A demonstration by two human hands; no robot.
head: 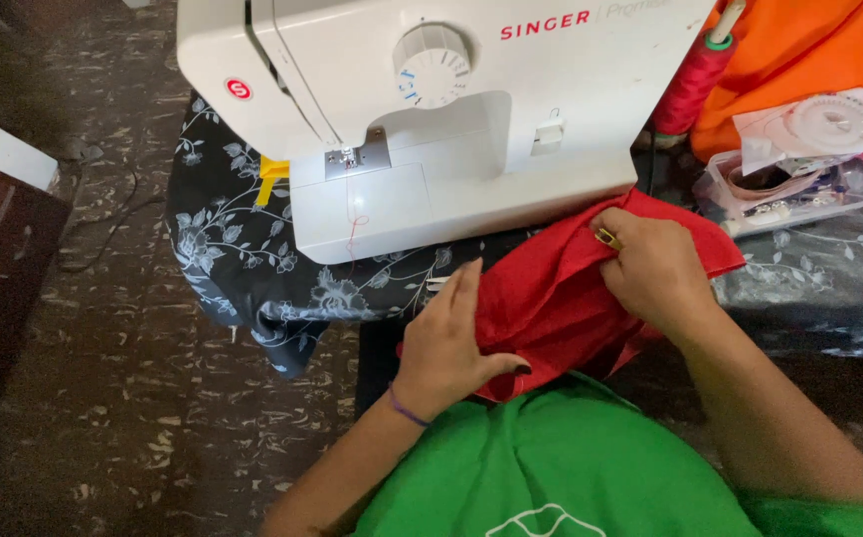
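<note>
Head view looks down on a white sewing machine (431,119) standing on a desk (829,288) covered with a black cloth printed with pale flowers. On the machine's front, a small round red badge sits at the left end, and a line of red lettering runs along the upper right edge beside a white dial marked in blue. A clear plastic box (799,189) of sewing bits lies at the right, and on it rests a flat white packet (819,124) with a round disc inside. Behind it are an orange cloth (819,50) and a dark red thread spool (692,85) standing tilted.

A piece of red cloth (551,298) lies at the desk's near edge, just in front of the machine's base, and hangs down toward the person's green shirt (571,467). Its long axis runs from the lower left up to the right, with a corner pointing right. The left hand (446,343) rests flat on the cloth's left edge with the thumb pressed onto the fabric, fingers straight and close together. The right hand (650,264), wearing a gold ring, is closed over the upper right part of the cloth, pinching a fold.
</note>
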